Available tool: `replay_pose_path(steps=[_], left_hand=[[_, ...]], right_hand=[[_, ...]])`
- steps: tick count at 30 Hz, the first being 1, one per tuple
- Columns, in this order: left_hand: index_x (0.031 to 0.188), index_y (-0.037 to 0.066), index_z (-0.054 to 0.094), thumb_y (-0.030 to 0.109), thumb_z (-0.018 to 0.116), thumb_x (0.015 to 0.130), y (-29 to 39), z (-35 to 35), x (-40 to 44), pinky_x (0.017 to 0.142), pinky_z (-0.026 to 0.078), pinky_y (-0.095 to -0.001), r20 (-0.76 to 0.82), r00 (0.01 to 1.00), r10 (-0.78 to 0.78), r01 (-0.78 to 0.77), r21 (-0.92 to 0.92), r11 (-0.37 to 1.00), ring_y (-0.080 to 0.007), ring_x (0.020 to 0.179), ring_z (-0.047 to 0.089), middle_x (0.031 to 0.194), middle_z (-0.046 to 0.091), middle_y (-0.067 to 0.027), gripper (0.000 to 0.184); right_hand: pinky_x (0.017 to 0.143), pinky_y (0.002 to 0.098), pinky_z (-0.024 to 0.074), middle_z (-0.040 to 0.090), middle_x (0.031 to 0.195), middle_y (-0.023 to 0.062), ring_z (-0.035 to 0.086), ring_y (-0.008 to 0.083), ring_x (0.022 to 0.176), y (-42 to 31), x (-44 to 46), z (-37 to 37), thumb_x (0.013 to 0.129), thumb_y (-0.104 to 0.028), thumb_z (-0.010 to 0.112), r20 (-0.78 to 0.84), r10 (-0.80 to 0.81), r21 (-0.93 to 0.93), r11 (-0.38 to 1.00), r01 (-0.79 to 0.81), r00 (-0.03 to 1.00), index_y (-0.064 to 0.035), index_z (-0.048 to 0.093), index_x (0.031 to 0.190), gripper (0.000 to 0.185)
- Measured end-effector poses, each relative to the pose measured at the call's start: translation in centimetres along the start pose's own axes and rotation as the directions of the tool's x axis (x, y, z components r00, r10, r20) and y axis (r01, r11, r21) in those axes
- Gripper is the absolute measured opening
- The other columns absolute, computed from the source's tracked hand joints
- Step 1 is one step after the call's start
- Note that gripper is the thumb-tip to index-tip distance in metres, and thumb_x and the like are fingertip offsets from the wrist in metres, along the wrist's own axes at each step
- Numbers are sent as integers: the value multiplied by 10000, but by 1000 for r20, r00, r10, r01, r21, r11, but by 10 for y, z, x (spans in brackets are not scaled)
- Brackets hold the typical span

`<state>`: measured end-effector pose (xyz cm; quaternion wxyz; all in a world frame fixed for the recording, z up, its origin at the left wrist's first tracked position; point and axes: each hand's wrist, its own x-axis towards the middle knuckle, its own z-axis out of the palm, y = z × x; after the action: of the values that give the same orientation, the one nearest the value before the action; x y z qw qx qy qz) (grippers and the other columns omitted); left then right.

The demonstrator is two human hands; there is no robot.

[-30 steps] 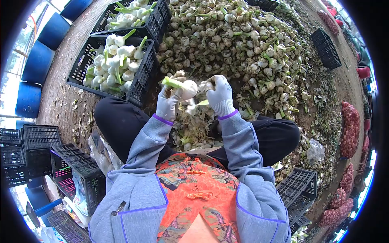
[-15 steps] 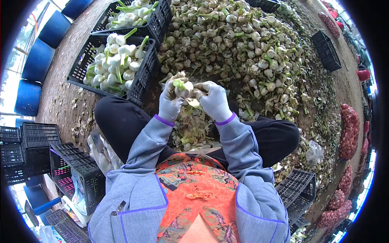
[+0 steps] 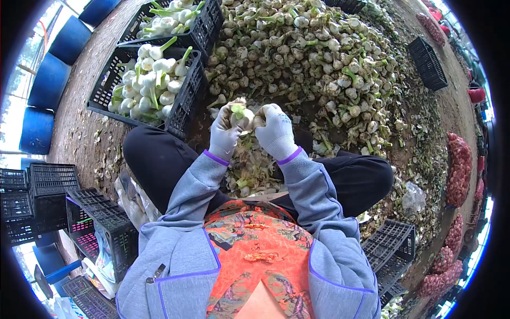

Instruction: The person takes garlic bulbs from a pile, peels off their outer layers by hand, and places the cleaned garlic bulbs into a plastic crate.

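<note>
Both hands wear white gloves. My left hand (image 3: 225,129) is closed round a white garlic bulb (image 3: 244,119), whose cut green stem end faces up. Against the bulb's right side, my right hand (image 3: 273,128) has its fingers pinched together; whether a piece of skin is between them is hidden. Under the hands, between my crossed legs, lies a heap of peeled skins and leaves (image 3: 252,167). A large pile of untrimmed garlic (image 3: 297,53) spreads beyond the hands. Cleaner white bulbs fill a black crate (image 3: 186,101) to the left of it.
Another black crate of garlic (image 3: 204,24) stands behind the first. Blue barrels (image 3: 50,82) line the left edge. Empty black crates (image 3: 103,212) lie at the lower left, one more (image 3: 388,247) at the lower right. Red net sacks (image 3: 458,170) lie along the right.
My right hand has moved left to the bulb and closed against it. In my left hand the bulb has turned, its stem now pointing up at the camera instead of left.
</note>
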<state>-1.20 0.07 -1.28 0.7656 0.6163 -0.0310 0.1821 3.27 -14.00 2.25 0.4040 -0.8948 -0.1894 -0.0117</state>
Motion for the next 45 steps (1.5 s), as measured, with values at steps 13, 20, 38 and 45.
replay_pose_path(steps=[13,20,38,45], left_hand=[[1290,-10,469,179,561,949,14,-9,7,961,473,-400,14,967,-253,219,-549,806,-263,1107,575,1219,562,-150,401],[1288,0,479,102,593,927,4,-6,2,976,456,-353,-52,977,-208,163,-446,880,-220,1109,568,1229,560,-115,392],[1230,23,525,-35,673,836,-19,3,-8,886,521,-275,-222,963,-150,109,-185,977,-155,1037,589,1194,574,-69,425],[1209,28,563,57,676,869,-4,5,-5,856,508,-264,-164,953,-255,203,-277,939,-127,978,604,1144,615,-47,360]], right_hand=[[774,400,489,606,949,180,610,335,891,30,10,-12,785,-129,639,-70,155,12,988,-154,986,3,631,913,184],[750,384,499,632,881,153,632,296,861,-11,-2,-14,758,-212,730,23,1,172,985,-5,1000,-21,675,868,227],[720,398,494,609,888,124,621,315,817,-4,-7,12,757,-126,669,-32,-33,-86,996,30,999,-20,648,806,118],[720,395,491,599,872,147,615,323,805,12,2,11,758,-70,626,-90,-7,-27,1000,4,996,-6,616,803,79]])
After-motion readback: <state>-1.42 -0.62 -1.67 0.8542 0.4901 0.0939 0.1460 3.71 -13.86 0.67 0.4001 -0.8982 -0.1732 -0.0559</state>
